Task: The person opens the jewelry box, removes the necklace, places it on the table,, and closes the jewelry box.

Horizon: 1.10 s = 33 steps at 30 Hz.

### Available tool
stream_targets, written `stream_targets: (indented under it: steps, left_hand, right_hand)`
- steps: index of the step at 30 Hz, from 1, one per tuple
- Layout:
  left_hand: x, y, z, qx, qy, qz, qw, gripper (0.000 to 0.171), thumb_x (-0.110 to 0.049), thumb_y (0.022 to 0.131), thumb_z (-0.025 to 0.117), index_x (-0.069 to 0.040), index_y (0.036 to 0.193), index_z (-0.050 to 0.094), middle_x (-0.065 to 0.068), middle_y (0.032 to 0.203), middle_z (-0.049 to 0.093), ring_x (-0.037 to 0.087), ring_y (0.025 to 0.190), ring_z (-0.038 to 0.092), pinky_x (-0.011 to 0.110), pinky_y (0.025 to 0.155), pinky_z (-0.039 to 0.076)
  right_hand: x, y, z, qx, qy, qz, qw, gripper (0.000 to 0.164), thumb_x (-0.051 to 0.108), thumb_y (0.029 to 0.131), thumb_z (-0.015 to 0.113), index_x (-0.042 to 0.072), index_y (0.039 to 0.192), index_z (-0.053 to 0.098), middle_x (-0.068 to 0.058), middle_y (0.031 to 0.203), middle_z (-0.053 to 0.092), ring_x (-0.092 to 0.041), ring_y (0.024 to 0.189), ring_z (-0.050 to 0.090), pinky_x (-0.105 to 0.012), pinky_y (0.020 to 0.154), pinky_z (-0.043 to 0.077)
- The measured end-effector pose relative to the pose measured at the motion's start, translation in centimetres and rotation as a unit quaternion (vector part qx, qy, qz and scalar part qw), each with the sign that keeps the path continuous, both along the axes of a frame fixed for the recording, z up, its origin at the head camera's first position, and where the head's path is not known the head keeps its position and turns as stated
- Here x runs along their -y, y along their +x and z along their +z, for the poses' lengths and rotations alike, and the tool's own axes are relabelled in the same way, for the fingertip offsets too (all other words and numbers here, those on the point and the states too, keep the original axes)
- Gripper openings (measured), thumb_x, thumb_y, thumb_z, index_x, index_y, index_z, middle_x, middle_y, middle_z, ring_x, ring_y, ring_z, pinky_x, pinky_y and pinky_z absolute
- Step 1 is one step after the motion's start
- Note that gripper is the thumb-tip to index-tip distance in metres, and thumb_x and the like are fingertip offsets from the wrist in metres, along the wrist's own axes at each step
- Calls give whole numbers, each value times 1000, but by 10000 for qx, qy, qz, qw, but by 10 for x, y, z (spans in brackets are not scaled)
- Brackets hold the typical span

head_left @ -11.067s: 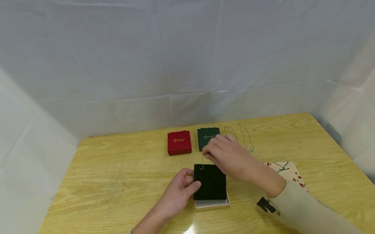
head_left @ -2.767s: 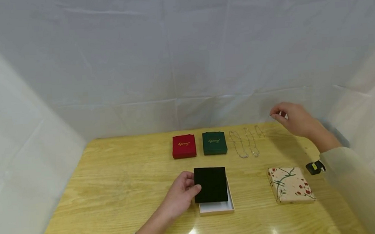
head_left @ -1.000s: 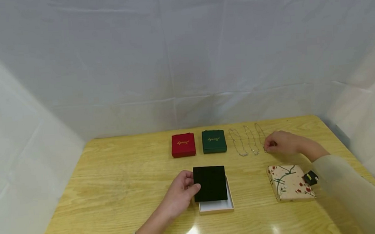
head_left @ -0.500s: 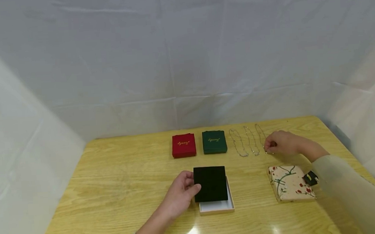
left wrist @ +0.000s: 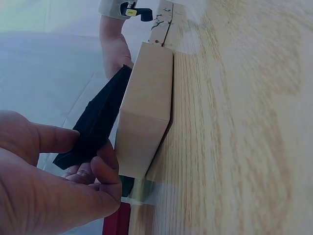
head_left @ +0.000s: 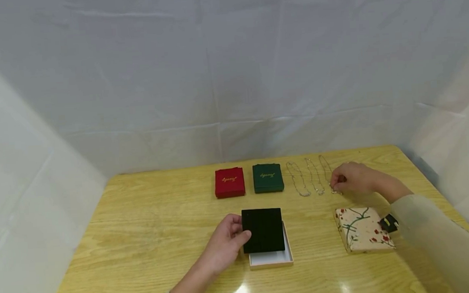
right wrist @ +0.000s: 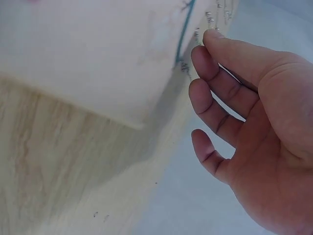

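Observation:
My left hand (head_left: 226, 241) pinches a black padded square insert (head_left: 262, 230) by its left edge, thumb on top. The insert sits tilted over an open shallow box (head_left: 271, 265) with a white inside, seen from its pale outer side in the left wrist view. At the right, my right hand (head_left: 355, 178) is low over the table, its thumb and index fingertip pinching the near end of a thin silver necklace (head_left: 325, 163). Two more necklaces, one nearer (head_left: 317, 177) and one further left (head_left: 298, 180), lie stretched out alongside. The fingers partly hide the pinched end.
A red box (head_left: 229, 182) and a green box (head_left: 268, 178) with gold lettering stand toward the back. A floral-patterned lid (head_left: 363, 229) lies below my right forearm. White sheeting (head_left: 230, 75) surrounds the wooden table (head_left: 154, 223).
Earlier my right hand drew a chain off the black insert; afterwards it came down from the far right to the rightmost necklace's near end, now spread slightly wider. My left hand keeps its hold.

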<state>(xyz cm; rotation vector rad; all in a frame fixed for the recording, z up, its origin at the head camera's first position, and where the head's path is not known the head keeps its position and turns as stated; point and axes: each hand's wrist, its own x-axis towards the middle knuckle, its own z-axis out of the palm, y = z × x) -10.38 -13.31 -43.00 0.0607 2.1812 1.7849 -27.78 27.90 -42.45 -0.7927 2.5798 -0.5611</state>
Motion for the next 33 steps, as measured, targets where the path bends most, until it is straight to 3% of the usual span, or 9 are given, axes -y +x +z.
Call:
stream_targets:
  steps: [6, 12, 18, 26, 33]
  left_hand:
    - [-1, 1, 1, -2, 0, 20, 10000, 41, -12, 106, 63, 8, 138, 47, 16, 121, 68, 26, 105, 58, 39, 84, 51]
    - [-1, 2, 0, -9, -25, 4, 10000, 40, -12, 106, 63, 8, 138, 48, 16, 121, 70, 27, 110, 62, 41, 88, 53]
    - [-1, 1, 1, -80, 9, -17, 10000, 38, -11, 106, 62, 8, 136, 48, 14, 117, 71, 25, 105, 61, 38, 84, 52]
    - [-2, 1, 2, -81, 74, 30, 9999, 36, -12, 106, 62, 6, 135, 49, 12, 115, 72, 24, 102, 62, 39, 84, 52]
    - [-3, 0, 5, -3, 101, 52, 9999, 39, -14, 107, 62, 5, 137, 49, 12, 119, 71, 24, 106, 63, 42, 89, 53]
  right_hand:
    - [2, 7, 8, -402, -88, -10, 9992, 6, 15, 105, 68, 13, 105, 74, 6, 92, 68, -10, 78, 61, -36, 72, 53]
    - [15, 19, 17, -756, -265, -73, 9968, 15, 15, 104, 70, 6, 116, 71, 5, 93, 66, -11, 78, 59, -36, 69, 51]
    - [28, 37, 22, -1055, -494, -45, 9932, 30, 15, 103, 72, 0, 128, 67, -2, 107, 68, -14, 91, 61, -39, 76, 54]
    - [52, 63, 23, -1390, -807, 149, 9869, 38, 19, 102, 74, 4, 136, 64, -9, 125, 67, -24, 102, 62, -44, 85, 55]
    - [76, 88, 23, -1321, -1115, 256, 9846, 52, 31, 102, 75, 8, 145, 58, -8, 134, 63, -27, 112, 61, -48, 92, 55]
